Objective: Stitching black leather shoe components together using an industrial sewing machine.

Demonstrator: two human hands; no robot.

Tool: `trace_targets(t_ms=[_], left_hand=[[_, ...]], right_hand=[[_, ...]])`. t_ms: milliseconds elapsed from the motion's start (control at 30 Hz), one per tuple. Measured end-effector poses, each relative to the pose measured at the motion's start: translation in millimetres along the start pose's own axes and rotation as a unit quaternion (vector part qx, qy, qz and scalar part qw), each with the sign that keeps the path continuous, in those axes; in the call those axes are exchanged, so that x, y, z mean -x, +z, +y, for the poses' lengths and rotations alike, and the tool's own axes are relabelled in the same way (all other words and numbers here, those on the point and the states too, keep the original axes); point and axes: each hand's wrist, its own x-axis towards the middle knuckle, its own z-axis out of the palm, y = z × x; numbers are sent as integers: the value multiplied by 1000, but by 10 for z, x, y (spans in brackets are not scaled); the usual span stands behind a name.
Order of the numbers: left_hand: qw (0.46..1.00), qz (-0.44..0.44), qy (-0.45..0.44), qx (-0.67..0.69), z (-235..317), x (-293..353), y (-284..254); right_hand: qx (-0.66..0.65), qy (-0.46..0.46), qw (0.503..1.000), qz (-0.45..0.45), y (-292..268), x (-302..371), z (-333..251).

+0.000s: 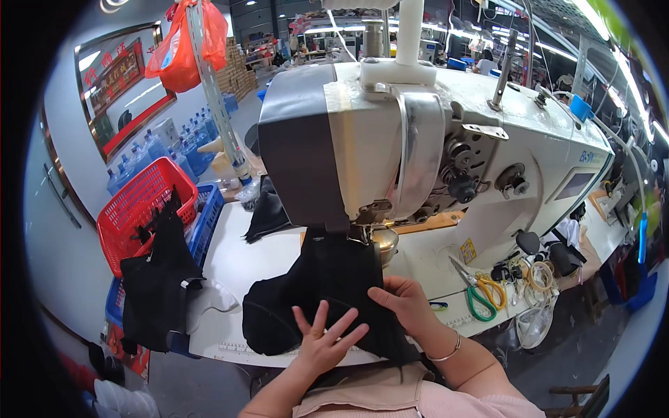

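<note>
A black fabric piece (317, 275) lies on the white table, its far end under the needle area (362, 233) of a large white and grey sewing machine (369, 139). My left hand (326, 343) rests over its near part, fingers spread apart and nothing gripped. At the right edge of the cloth, my right hand (403, 299) has its thumb on top and the fingers bent beside it, closed on that edge. A bangle circles the right wrist. The cloth's near end hangs toward my lap.
Left of the table, a red basket (115, 226) sits on a blue crate (209, 209), with black cloth (157, 292) draped over. Another black piece (268, 212) lies behind the machine head. To the right are green scissors (481, 304), yellow scissors (493, 291) and tape rolls (540, 275).
</note>
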Motion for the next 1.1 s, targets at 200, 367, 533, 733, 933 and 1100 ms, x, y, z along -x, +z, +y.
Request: trace_targets(t_ms=[200, 367, 533, 733, 933, 1100], left_hand=[[993, 17, -3, 118, 66, -203, -315], [996, 19, -6, 91, 42, -251, -272], [995, 22, 2, 97, 9, -272, -283], [992, 40, 19, 119, -21, -328, -284], [994, 21, 23, 103, -70, -458, -290], [994, 9, 37, 104, -134, -573, -322]], right_hand=[[-80, 44, 996, -23, -68, 107, 54], [-79, 40, 996, -28, -103, 37, 65], [-103, 40, 993, -37, -97, 2, 29], [-66, 32, 996, -43, -210, -12, 114], [-107, 10, 993, -51, -148, -89, 23], [-80, 21, 995, -50, -193, -112, 7]])
